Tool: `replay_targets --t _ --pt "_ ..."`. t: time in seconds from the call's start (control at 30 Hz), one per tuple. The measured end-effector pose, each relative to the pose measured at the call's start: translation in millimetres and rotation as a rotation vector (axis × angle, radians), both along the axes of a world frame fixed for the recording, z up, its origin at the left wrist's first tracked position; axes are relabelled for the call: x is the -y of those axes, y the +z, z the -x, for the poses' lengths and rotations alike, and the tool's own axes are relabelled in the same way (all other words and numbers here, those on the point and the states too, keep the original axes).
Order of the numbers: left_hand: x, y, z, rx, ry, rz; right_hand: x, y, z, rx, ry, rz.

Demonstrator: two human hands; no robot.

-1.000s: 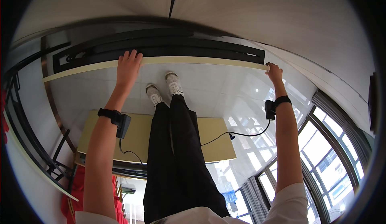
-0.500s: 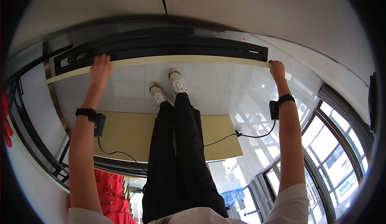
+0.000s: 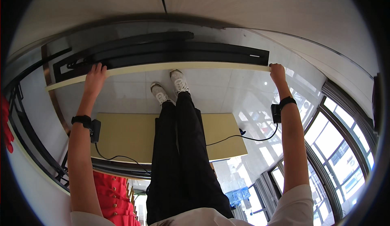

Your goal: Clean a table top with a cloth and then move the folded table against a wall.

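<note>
A long folding table (image 3: 183, 66) stands on its edge in front of my feet, its pale yellow rim facing up. Its black folded metal frame (image 3: 162, 52) lies along the far side. My left hand (image 3: 95, 79) is closed over the rim near the left end, fingertips hooked on the far side. At the right end corner, my right hand (image 3: 278, 72) grips the same rim with its fingers curled. The table's broad face is mostly hidden from above.
Behind my legs lies another pale yellow tabletop (image 3: 122, 134). Black metal frames (image 3: 30, 132) lean at the left, with red-covered chairs (image 3: 113, 197) at lower left. A pale wall or cabinet (image 3: 243, 5) rises ahead. Cables run from both wrist straps.
The table's rim has come slightly nearer to me. My left hand has shifted left and settled its fingers over the rim; my right hand has moved slightly nearer with its corner.
</note>
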State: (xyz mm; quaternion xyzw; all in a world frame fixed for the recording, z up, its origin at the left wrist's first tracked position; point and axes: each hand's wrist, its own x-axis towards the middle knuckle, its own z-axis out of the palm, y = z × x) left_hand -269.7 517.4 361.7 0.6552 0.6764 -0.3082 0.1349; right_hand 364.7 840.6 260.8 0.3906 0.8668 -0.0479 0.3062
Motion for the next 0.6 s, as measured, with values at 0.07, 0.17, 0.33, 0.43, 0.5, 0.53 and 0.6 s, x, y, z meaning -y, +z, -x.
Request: replay_targets --t 0.07,0.17,0.33,0.43,0.5,0.53,0.6 --pt "4.5 0.9 2.4 0.047 -0.005 -0.018 4.9 0.1 -1.1 0.021 0.0 0.016" --pt "10.5 0.0 4.6 0.056 -0.019 -0.086 15.3 0.7 -2.1 0.024 -0.002 0.024" --pt "13.5 1.2 4.5 0.09 -0.052 -0.025 35.6 3.8 -8.1 0.056 -0.042 0.047" --pt "12.9 1.7 2.6 0.089 -0.106 -0.074 42.6 4.6 -13.2 0.067 -0.059 0.06" --pt "12.5 3.3 2.3 0.077 -0.117 -0.08 50.0 5.6 -15.2 0.053 -0.058 0.077" --pt "11.8 3.8 2.8 0.063 -0.106 -0.067 53.9 6.1 -15.8 0.052 -0.056 0.077" --pt "12.5 2.4 3.6 0.051 -0.091 -0.056 61.5 6.2 -20.0 0.019 -0.058 0.062"
